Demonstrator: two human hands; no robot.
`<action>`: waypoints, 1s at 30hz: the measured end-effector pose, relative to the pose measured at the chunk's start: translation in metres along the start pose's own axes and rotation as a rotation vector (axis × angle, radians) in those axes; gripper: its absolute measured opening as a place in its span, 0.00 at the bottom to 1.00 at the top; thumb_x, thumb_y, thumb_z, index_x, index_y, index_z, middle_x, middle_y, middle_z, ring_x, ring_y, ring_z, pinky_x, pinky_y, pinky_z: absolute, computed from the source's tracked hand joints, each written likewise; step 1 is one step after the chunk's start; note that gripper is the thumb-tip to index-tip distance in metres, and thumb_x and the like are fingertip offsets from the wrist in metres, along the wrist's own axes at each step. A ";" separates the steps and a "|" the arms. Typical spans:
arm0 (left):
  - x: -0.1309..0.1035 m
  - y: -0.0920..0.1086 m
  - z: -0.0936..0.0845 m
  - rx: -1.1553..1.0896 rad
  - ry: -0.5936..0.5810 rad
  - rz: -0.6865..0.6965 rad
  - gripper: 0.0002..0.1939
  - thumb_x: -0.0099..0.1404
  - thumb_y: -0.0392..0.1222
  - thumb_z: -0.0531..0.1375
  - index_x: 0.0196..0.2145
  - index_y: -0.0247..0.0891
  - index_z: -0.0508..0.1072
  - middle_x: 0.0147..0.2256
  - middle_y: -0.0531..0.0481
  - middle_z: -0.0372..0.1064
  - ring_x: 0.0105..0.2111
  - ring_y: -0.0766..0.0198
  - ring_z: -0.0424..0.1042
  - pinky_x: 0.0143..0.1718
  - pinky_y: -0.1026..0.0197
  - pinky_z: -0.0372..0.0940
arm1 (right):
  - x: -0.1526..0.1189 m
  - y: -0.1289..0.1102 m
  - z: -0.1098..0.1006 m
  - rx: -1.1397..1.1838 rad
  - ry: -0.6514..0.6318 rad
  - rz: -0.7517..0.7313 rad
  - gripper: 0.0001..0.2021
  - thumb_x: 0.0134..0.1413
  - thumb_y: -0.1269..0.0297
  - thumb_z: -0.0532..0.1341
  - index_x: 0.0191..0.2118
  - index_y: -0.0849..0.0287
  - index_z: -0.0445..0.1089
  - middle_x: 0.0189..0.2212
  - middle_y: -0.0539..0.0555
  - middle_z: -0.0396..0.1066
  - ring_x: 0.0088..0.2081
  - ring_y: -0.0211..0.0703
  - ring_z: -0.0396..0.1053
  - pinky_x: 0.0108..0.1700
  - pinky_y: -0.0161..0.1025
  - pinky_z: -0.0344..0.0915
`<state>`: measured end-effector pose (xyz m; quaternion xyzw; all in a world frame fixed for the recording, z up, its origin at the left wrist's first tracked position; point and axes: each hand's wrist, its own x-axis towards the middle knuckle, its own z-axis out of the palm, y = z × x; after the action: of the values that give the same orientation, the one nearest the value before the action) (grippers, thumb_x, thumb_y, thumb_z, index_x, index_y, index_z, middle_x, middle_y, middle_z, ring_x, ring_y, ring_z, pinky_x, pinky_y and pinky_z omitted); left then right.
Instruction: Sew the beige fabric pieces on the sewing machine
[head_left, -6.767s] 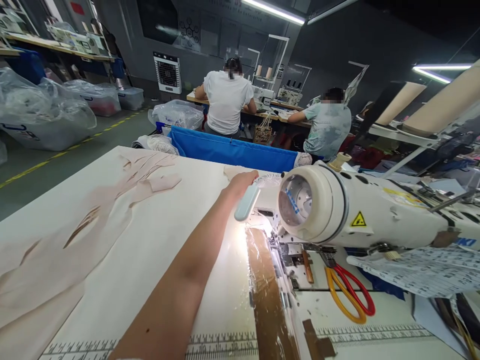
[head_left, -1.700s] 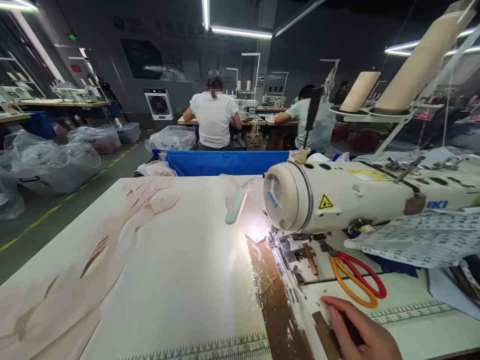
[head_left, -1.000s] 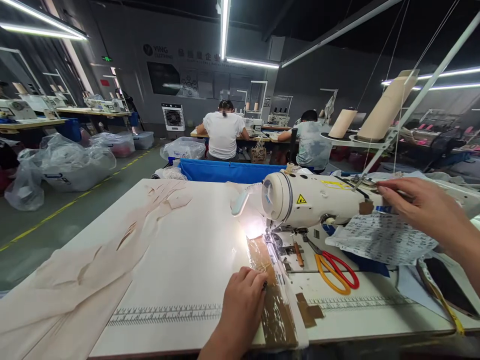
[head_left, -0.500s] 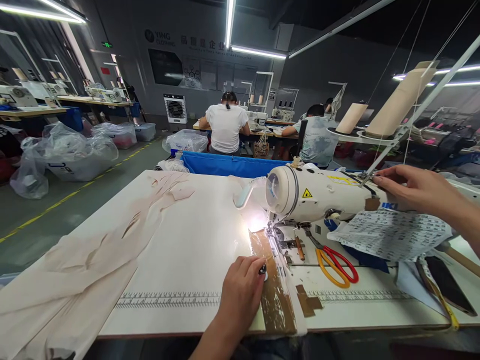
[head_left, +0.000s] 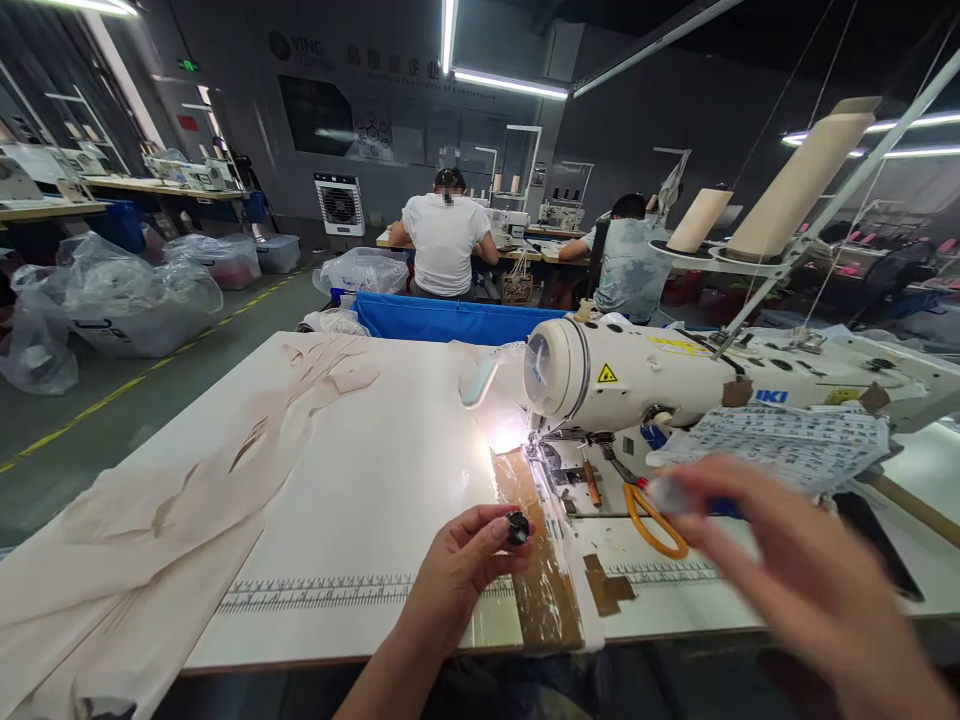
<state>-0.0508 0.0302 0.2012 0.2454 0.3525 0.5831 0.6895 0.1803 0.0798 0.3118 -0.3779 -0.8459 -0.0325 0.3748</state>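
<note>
My left hand (head_left: 457, 570) is raised over the front of the white table, its thumb and fingers closed on a small dark, shiny round piece that looks like a bobbin case (head_left: 517, 528). My right hand (head_left: 787, 570) is smeared by motion in front of the sewing machine (head_left: 630, 375). Between its fingertips shows a small pale grey piece, probably a bobbin (head_left: 670, 495), too blurred to be sure. That hand passes in front of the scissors (head_left: 654, 530), leaving mostly the orange handle in sight. Brown tape (head_left: 551, 590) lies below the lit needle area.
Beige fabric (head_left: 202, 500) spreads over the table's left side. A printed cloth (head_left: 787, 440) hangs at the machine's front. Thread cones (head_left: 802, 190) stand on the right-hand rack. Beyond a blue cloth bin (head_left: 450, 318), two people sit at other machines.
My right hand has left the machine's top and come down and left, with the small pale piece now in its fingers. My left hand has turned over, showing the bobbin case.
</note>
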 end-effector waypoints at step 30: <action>-0.018 -0.031 0.012 0.346 0.002 0.040 0.29 0.51 0.59 0.68 0.43 0.34 0.77 0.34 0.44 0.78 0.35 0.52 0.77 0.41 0.52 0.73 | -0.058 -0.057 0.073 0.088 -0.276 0.026 0.09 0.61 0.76 0.53 0.31 0.59 0.66 0.27 0.50 0.66 0.32 0.41 0.62 0.41 0.43 0.58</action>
<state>-0.0228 0.0074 0.1890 0.3668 0.4433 0.5276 0.6249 0.1231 0.0280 0.2341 -0.3727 -0.8852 0.0618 0.2714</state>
